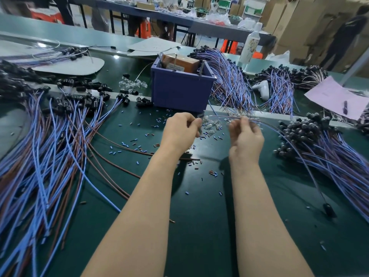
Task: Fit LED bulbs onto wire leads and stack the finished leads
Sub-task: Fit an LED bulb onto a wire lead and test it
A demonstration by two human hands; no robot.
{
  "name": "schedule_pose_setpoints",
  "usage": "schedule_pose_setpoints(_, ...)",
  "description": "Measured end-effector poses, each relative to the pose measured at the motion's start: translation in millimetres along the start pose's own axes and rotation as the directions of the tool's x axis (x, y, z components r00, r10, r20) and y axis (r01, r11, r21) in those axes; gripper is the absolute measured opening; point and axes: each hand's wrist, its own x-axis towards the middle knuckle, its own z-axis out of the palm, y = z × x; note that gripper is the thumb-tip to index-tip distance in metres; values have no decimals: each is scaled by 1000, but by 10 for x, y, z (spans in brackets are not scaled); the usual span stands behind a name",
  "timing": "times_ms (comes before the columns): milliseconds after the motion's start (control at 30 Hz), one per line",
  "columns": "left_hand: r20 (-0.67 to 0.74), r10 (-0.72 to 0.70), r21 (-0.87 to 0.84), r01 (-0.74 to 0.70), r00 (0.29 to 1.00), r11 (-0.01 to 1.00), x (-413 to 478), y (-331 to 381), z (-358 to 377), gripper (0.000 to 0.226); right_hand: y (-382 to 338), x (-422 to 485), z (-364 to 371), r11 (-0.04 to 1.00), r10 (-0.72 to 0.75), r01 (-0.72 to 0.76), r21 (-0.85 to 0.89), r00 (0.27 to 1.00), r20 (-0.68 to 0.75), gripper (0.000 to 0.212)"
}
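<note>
My left hand is curled, its fingertips pinching something small and blurred at the edge of a little heap of clear LED bulbs on the green mat. My right hand pinches one wire lead near its bare end; the lead arcs right and down to a black socket lying on the mat. A pile of blue and brown leads with black sockets lies to the right. Another spread of leads fans out on the left.
A purple bin holding a brown box stands just beyond my hands. More lead bundles lie behind it, with a pink paper sheet and a bottle at right. Small blue and brown sleeve bits litter the mat.
</note>
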Motion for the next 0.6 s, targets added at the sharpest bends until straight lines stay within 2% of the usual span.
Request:
schedule_pose_setpoints(100, -117, -62, 0, 62, 991, 998, 35, -60, -98, 26, -80, 87, -71, 992, 7, 3, 123, 997, -83, 22)
schedule_pose_setpoints(200, -228, -97, -41, 90, 969, 995, 11, -15, -60, 20, 7, 34, -23, 995, 46, -42, 87, 998, -43, 22)
schedule_pose_setpoints(233, -245, -98, -39, 91, 965, 995, 4, 1, -33, 17, 37, 10, 6, 996, 59, -57, 74, 998, -23, 22)
schedule_pose_setpoints(367, -250, -62, 89, 87, 966, 992, 13, -13, -5, 33, 48, -12, 52, 979, 151, -154, 131, 988, 29, 19)
schedule_pose_setpoints(433, -171, -27, -36, 21, 985, 999, 0, 19, 18, 24, 55, -34, 70, 955, 226, -236, 182, 971, 71, 19)
schedule_pose_setpoints(500, -7, 16, -164, -17, 1000, 986, -34, 89, 100, 22, 98, -80, 113, 928, 303, -323, 184, 944, 130, 21)
schedule_pose_setpoints(567, 95, 49, -204, -29, 994, 978, -50, 128, 202, 22, 159, -142, 156, 921, 361, -382, 76, 910, 203, 21)
schedule_pose_setpoints(600, 97, 44, -235, -20, 994, 972, -53, 141, 239, 21, 188, -168, 172, 922, 378, -388, -2, 897, 228, 21)
